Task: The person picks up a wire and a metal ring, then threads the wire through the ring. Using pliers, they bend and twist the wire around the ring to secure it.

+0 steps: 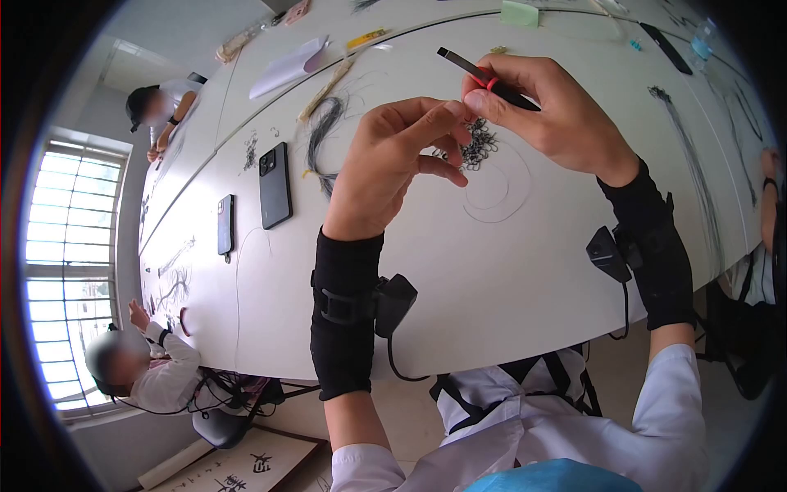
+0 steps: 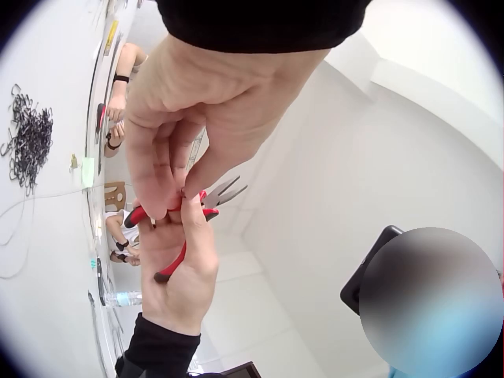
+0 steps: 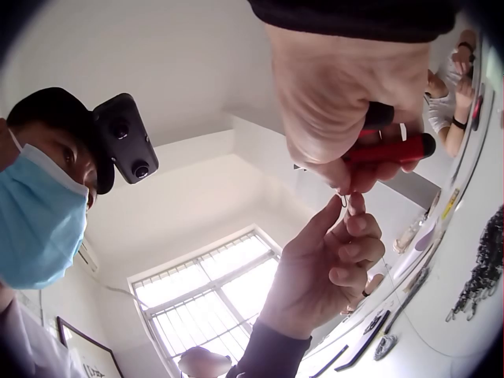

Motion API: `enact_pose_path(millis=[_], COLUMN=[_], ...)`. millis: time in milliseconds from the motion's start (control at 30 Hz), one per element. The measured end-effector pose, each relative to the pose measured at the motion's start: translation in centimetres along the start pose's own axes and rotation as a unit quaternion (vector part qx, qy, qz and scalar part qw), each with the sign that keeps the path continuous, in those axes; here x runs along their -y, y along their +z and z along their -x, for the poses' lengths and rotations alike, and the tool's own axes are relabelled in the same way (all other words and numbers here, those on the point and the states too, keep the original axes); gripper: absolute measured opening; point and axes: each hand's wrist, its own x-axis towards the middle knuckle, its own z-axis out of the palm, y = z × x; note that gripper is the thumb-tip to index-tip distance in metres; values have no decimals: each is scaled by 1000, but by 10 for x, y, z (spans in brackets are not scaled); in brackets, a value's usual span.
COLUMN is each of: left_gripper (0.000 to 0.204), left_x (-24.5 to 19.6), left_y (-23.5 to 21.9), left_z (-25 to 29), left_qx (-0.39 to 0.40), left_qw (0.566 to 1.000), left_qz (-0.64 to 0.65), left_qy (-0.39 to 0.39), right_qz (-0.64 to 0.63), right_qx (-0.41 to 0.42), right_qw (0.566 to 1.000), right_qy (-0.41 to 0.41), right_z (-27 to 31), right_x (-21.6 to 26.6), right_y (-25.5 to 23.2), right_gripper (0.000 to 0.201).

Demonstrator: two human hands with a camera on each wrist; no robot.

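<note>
Fingers and thumb of my left hand (image 1: pixel 381 160) pinch a tiny wire hook (image 3: pixel 344 201), partly hidden by the fingertips. My right hand (image 1: pixel 561 123) grips pliers (image 1: pixel 464 65) with red and black handles, their metal nose pointing away from the palm. The right thumb and forefinger meet the left fingertips at the little hook. Both hands are raised above the white table (image 1: pixel 492 287). Under them lies a pile of small dark wire hooks (image 1: pixel 479 148), partly covered by the left fingers in the head view.
A thin curved wire (image 1: pixel 492 220) lies near the pile. Left of it are a dark strand bundle (image 1: pixel 316 143) and two phones (image 1: pixel 276 184) (image 1: pixel 225 225). Long dark strands (image 1: pixel 693 156) lie at right, with a bottle (image 1: pixel 702 43) behind. Other people sit around the table.
</note>
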Motion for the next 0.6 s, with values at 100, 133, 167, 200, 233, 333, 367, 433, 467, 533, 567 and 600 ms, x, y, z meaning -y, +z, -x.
enact_pose_path(millis=[100,133,167,200,233,333,367,433,467,533,567,600], left_gripper=[23,23,23,23,23,23,23,24,24,25,25,25], left_x=[0,1,1,1,2,2,2,3,3,3,3,3], left_y=[0,0,-1,-1,-1,-2,-2,-2,-2,-1,-1,-1], left_z=[0,0,0,0,0,0,0,0,0,0,0,1], left_qx=[-1,-1,-2,-4,-6,-5,-3,-5,-6,-13,-17,-18], left_qw=[1000,1000,1000,1000,1000,1000,1000,1000,1000,999,999,999], left_qz=[5,0,-5,-7,-9,-11,-11,-17,-20,-21,-21,-24], left_qy=[5,3,1,-1,-2,0,1,14,20,21,23,23], right_qz=[-4,-4,-5,-4,-2,-6,-8,-9,-9,-8,-7,-9], right_qx=[18,19,19,6,-8,-25,-27,-4,8,2,-1,-2], right_qw=[999,999,1000,1000,1000,1000,1000,1000,999,999,999,999], right_qy=[28,26,24,10,-4,-16,-14,25,45,46,46,45], right_z=[1,1,1,0,0,0,0,1,1,1,1,1], right_x=[7,6,6,4,0,-2,-1,4,6,6,6,6], right_y=[-2,-2,-2,0,1,4,4,1,0,0,0,0], right_gripper=[24,24,25,26,28,30,30,26,25,24,24,24])
